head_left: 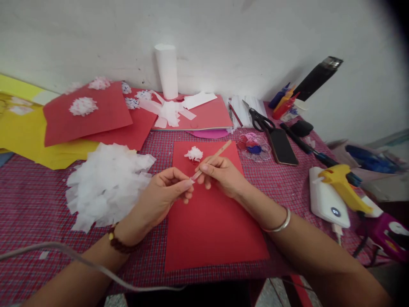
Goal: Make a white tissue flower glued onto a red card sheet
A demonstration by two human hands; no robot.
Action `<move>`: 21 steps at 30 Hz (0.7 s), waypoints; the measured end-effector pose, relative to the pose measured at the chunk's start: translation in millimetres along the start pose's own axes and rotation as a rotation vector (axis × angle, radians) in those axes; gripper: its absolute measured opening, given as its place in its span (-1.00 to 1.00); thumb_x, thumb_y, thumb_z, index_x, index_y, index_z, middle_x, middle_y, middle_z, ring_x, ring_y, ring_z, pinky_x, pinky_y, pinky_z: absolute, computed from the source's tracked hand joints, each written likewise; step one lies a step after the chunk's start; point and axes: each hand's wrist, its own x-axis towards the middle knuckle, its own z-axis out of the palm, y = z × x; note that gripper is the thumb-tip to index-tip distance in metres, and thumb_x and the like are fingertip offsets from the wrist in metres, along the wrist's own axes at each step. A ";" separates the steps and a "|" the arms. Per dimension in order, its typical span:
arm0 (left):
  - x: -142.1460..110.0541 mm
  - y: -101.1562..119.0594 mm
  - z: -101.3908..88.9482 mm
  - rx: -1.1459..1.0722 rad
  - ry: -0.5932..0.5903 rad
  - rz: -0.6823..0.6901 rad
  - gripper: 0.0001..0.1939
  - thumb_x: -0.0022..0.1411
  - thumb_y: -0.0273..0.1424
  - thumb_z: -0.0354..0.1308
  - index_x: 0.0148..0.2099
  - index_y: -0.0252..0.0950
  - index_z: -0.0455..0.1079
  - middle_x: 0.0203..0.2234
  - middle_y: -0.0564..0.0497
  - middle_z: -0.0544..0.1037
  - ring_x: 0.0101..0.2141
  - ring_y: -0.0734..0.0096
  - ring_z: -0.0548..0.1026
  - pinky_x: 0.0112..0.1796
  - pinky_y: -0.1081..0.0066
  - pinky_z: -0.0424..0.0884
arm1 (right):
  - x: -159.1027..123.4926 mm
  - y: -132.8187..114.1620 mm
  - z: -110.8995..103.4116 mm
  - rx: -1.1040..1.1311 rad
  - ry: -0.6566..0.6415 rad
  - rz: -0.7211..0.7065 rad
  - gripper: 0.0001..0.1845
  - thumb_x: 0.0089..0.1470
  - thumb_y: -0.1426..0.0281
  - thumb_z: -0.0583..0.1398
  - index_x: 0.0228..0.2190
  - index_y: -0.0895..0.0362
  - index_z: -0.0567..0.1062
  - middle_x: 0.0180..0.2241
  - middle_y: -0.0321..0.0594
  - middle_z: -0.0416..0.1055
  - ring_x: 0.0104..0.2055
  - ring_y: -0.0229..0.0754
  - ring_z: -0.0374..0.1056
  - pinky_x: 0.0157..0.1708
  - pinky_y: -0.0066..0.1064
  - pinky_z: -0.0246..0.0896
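Stick [220,150] slants over the red sheet [214,230], pinched in the fingers of the right hand [223,174]. Scrap [192,180], at its lower tip, is pinched by the left hand [164,192]. Rosette [194,153] lies on the sheet; white pile [105,183] lies left.

The table [142,264] has a pink and blue checked cloth [28,183]. Under the left hand [166,192] and the right hand [220,172] lies a red sheet [214,230]. Just left of the left hand is a big, fluffy heap [107,183] of white bits. Farther left lies yellow paper [28,132]. Beyond the hands is a paper stack [212,114], red on top. Right of the right hand sit a clear dish [254,149], a black phone [283,146] and, well away, a white power bank [329,198].
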 end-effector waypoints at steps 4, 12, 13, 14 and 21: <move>18.7 20.2 -15.7 0.728 -0.244 0.266 -0.89 0.17 -0.33 0.24 -0.36 -0.25 0.47 -0.48 0.03 0.57 -0.44 0.40 0.48 -0.38 0.41 0.35 | 6.4 -1.3 -10.2 0.157 0.085 0.120 -0.65 -0.07 0.15 0.39 -0.56 0.16 0.52 -0.71 -0.39 0.40 -0.76 -0.43 0.18 -0.77 -0.60 0.07; 105.6 31.6 -46.2 1.194 -0.288 0.540 -0.73 0.18 -0.35 0.15 -0.08 -0.29 0.51 -0.19 -0.09 0.54 -0.16 0.24 0.49 -0.12 0.29 0.36 | 23.0 -1.1 -30.0 0.093 0.429 -0.078 -0.63 -0.12 0.13 0.42 -0.45 0.14 0.47 -0.65 -0.43 0.40 -0.68 -0.41 0.20 -0.67 -0.56 0.14; 111.7 30.1 -45.4 1.167 -0.344 0.535 -0.70 0.16 -0.35 0.17 -0.06 -0.27 0.51 -0.17 -0.09 0.53 -0.15 0.24 0.49 -0.11 0.30 0.36 | 24.3 0.4 -30.2 0.059 0.433 -0.099 -0.61 -0.13 0.12 0.42 -0.44 0.13 0.47 -0.63 -0.42 0.40 -0.66 -0.41 0.22 -0.65 -0.56 0.15; 116.3 28.9 -44.0 1.140 -0.390 0.524 -0.69 0.13 -0.34 0.20 -0.06 -0.26 0.51 -0.18 -0.07 0.52 -0.16 0.26 0.49 -0.12 0.31 0.36 | 25.6 1.7 -30.2 0.028 0.434 -0.123 -0.59 -0.14 0.10 0.42 -0.43 0.13 0.47 -0.62 -0.41 0.41 -0.64 -0.40 0.24 -0.64 -0.55 0.16; 133.9 27.1 -34.5 0.995 -0.399 0.340 -0.85 0.11 -0.36 0.16 -0.45 -0.28 0.47 -0.48 0.03 0.50 -0.42 0.41 0.44 -0.35 0.41 0.29 | 37.1 4.4 -29.2 -0.209 0.361 -0.266 -0.60 0.00 0.05 0.34 -0.40 0.12 0.44 -0.54 -0.35 0.43 -0.55 -0.35 0.29 -0.51 -0.49 0.24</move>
